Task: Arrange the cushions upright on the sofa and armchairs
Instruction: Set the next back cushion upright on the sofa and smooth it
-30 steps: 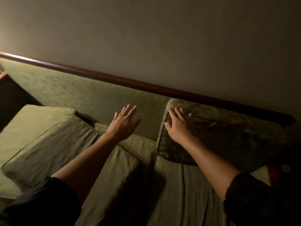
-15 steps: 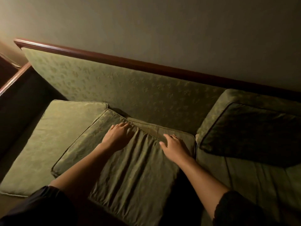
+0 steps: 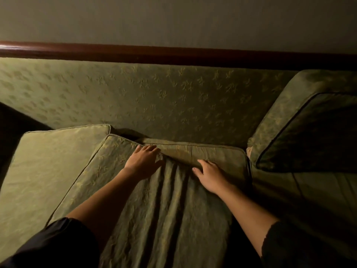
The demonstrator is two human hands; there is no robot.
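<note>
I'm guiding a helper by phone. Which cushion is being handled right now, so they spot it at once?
Find the sofa's wooden top rail along the wall. Below it, the middle cushion lies flat on the seat, with the left hand and right hand at its far edge. Unlike the upright cushion to its right, its fabric is wrinkled lengthwise.

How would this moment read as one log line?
left hand + right hand: on flat green fabric cushion | right cushion: upright

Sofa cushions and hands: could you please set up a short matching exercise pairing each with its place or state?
1. middle cushion
2. right cushion
3. left seat cushion
4. wooden rail

A. leaning upright against the backrest
B. running along the sofa's top
C. lying flat, untouched
D. lying flat under both hands, left hand and right hand

Pairs: 1-D, 2-A, 3-C, 4-B
</note>
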